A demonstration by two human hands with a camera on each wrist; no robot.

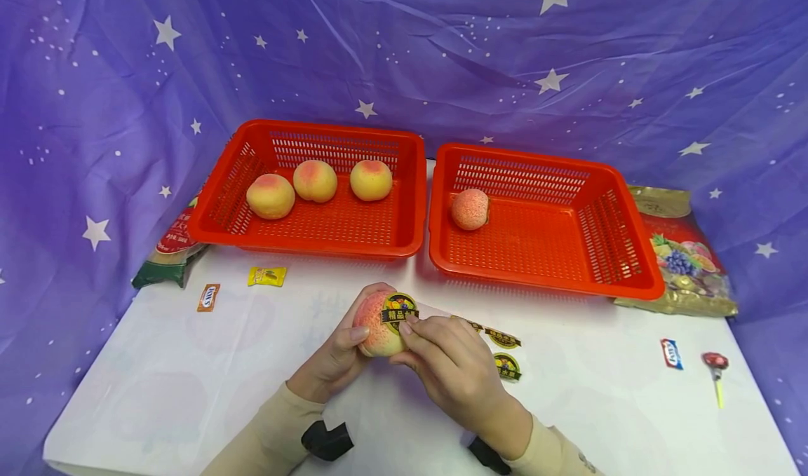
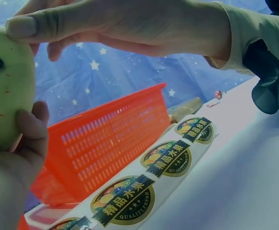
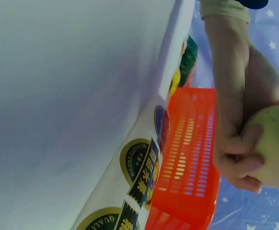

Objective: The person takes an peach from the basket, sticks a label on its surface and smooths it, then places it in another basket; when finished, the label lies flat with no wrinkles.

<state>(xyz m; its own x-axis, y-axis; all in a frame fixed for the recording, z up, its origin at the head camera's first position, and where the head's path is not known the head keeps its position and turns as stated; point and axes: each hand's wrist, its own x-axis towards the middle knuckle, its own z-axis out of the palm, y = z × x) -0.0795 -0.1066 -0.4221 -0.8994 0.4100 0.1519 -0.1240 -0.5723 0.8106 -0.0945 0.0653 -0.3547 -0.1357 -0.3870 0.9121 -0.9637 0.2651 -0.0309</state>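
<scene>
My left hand grips a pink-and-cream peach above the table, thumb on its near side. On the peach lies a round black-and-gold fruit sticker. My right hand presses its fingertips on the sticker's lower right part, with the thumb lower on the peach's side. In the left wrist view, that thumb touches the pale green side of the peach near a dark hole. Just beyond the right hand, more stickers sit on a white backing strip.
Three peaches lie in the left red basket; one reddish fruit is in the right red basket. Wrapped candies, a lollipop and a printed bag lie about the white table.
</scene>
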